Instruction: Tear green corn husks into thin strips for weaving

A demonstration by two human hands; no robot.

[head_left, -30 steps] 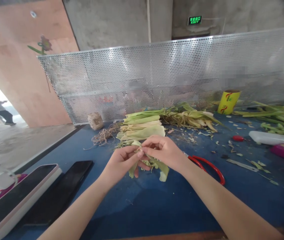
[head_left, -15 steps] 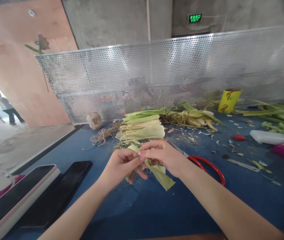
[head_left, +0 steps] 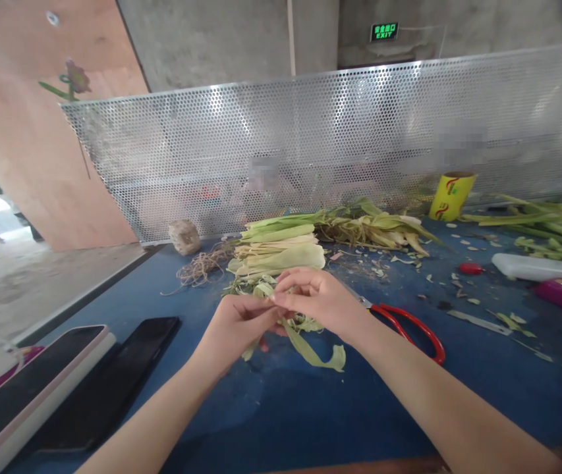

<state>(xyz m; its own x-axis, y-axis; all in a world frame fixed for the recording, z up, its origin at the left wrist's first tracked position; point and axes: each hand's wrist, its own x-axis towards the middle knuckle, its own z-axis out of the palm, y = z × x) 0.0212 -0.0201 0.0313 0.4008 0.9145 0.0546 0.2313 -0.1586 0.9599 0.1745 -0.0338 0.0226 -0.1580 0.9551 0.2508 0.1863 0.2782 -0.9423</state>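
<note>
Pale green corn husk (head_left: 313,354) hangs in a curled strip below my two hands, over the blue table (head_left: 281,415). My left hand (head_left: 244,321) is closed in a pinch on the husk from the left. Thumb and fingertips of my right hand (head_left: 317,299) meet it there, closed on the same piece. The fingers hide the part where they grip. Just beyond lies a stack of flattened husks (head_left: 281,253). Red-handled scissors (head_left: 409,329) rest beside my right wrist, their blades partly hidden behind it.
Two phones (head_left: 38,388) (head_left: 117,382) lie at left. Tangled twine (head_left: 206,263) and a whitish lump (head_left: 184,237) sit farther back. More husks (head_left: 374,230), a yellow roll (head_left: 452,196), a thin blade (head_left: 478,322) and scraps are at right. A perforated metal screen (head_left: 290,145) borders the far edge.
The hanging husk strip looks narrower and more curled at its end. My right fingers have bent inward slightly, and the left fingers underneath have drawn in. The view has shifted a little.
</note>
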